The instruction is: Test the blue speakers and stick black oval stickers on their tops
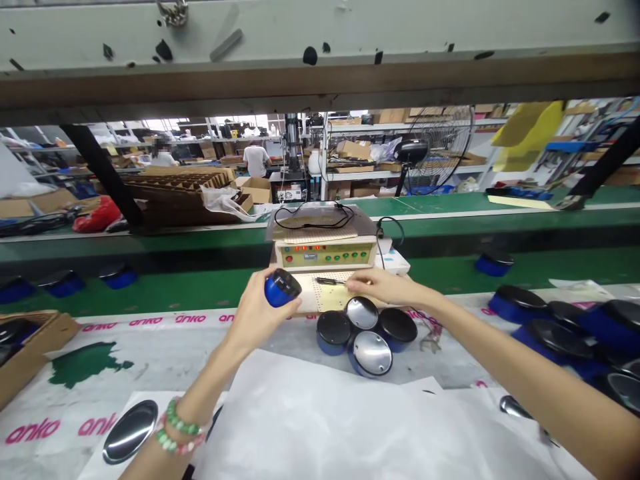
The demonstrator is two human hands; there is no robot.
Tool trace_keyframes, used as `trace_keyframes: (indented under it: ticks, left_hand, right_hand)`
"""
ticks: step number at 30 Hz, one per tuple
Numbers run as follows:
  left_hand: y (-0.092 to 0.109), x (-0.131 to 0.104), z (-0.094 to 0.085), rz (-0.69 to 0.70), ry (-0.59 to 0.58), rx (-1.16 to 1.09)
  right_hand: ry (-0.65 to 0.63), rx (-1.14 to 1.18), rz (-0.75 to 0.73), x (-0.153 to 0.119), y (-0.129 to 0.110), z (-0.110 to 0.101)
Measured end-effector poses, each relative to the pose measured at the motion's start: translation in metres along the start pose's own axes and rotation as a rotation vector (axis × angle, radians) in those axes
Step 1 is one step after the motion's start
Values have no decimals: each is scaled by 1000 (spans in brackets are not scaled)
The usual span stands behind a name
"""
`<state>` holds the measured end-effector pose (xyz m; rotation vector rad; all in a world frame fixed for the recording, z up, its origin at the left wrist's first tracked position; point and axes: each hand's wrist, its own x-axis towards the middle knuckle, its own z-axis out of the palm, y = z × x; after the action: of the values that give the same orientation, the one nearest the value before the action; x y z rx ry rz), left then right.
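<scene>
A blue round case with a black top [283, 287] is in my left hand [260, 310], whose fingers and thumb wrap round it, tilted. My right hand [367, 283] pinches the end of a black pen [327, 281] above a yellow dotted sheet [331, 299]. Just below my right hand stand several round blue cases; one has a black top [334, 328], another a shiny silver top [372, 353]. Behind both hands sits a cream-coloured instrument [326, 256] with red digits and green buttons.
More blue cases [555, 337] are heaped at the right. A cardboard box [37, 350] holds others at the left. Several stand on the green belt [165, 277]. White sheets [350, 427] lie in front. A shelf beam [300, 87] crosses overhead. Two people are in the background.
</scene>
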<state>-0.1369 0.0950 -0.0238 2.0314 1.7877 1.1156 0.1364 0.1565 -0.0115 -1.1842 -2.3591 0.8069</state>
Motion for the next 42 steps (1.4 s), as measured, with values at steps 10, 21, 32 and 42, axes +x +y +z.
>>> trace_keyframes:
  ticks: [10,21,32,42]
  left_hand:
    - [-15,13,12,184,-618,48]
    - [1,32,11,279,-987,165]
    - [3,32,10,279,-1010,208]
    - [2,31,10,287,-1006,202]
  right_hand:
    - [-362,-42,-50,43,17,22]
    - [-410,4,-209,64,32,41]
    - [-378,22,-146,65,36,48]
    - [-379,52,-133,62,36,47]
